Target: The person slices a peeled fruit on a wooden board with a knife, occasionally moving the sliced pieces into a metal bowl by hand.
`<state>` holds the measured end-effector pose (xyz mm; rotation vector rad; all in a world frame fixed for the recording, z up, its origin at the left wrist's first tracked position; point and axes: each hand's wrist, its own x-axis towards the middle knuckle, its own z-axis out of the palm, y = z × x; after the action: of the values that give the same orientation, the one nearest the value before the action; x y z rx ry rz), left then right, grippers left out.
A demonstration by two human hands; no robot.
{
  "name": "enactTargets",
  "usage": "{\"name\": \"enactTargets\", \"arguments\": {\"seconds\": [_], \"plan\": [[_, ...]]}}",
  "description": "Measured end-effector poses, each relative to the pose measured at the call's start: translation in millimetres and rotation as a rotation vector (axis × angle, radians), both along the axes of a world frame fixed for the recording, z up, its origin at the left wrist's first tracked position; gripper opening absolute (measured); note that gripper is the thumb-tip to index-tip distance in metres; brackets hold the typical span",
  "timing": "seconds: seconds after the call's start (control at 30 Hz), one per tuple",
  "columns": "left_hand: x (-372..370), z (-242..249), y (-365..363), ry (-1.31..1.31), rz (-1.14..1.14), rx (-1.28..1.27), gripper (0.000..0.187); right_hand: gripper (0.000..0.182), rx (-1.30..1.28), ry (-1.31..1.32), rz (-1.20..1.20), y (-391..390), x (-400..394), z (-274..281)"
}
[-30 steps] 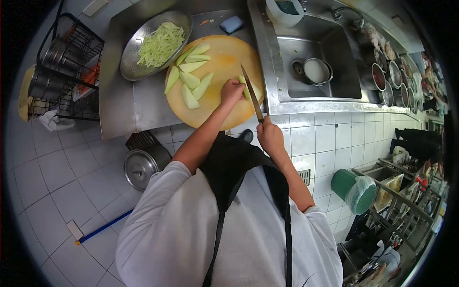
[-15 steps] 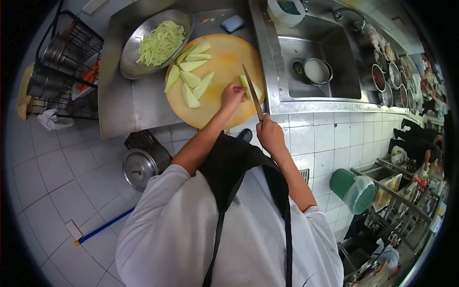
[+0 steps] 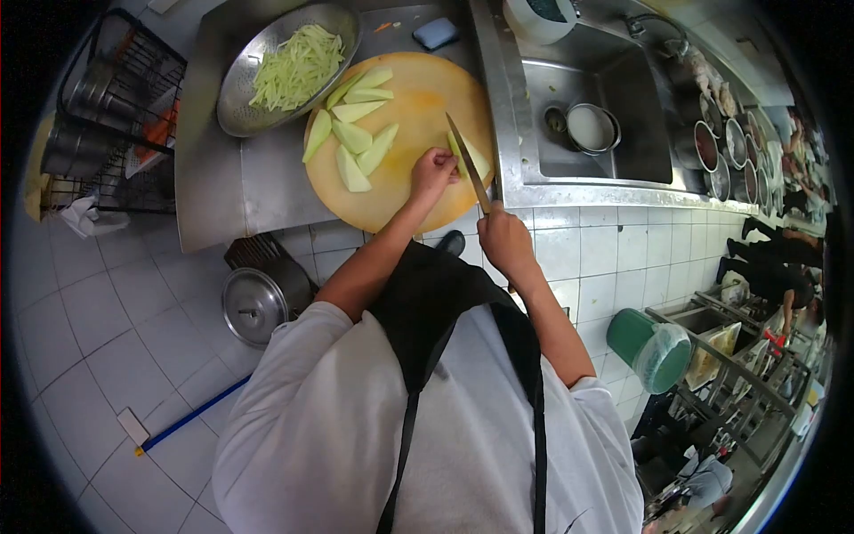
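Note:
My right hand is wrapped round the handle of a long knife, whose blade points away from me. Under and beside the blade lies a pale green vegetable wedge, on the right part of a round wooden cutting board. With curled fingers, my left hand holds this wedge from its left side, close to the blade. Several more pale green wedges lie on the left part of the board. Thin pale green strips are heaped in a perforated metal colander beyond the board's left edge.
Right of the board is a steel sink with a metal pot in it. A blue sponge lies behind the board. On the floor stand a lidded pot and a green bin. Other people are at far right.
The whole view has shifted slightly. Both hands stay nearly in place at the wedge, and the knife's tilt has changed only a little.

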<state>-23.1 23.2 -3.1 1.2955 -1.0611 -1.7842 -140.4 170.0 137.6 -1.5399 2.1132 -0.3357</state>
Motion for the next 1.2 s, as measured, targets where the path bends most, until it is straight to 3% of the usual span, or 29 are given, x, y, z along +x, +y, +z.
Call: {"name": "enactTargets", "arguments": {"seconds": [1.2], "plan": [[8.5, -0.5, 4.9, 0.029, -0.006, -0.065, 0.016, 0.025, 0.058, 0.072, -0.018, -45.2, 13.2, -45.8]]}}
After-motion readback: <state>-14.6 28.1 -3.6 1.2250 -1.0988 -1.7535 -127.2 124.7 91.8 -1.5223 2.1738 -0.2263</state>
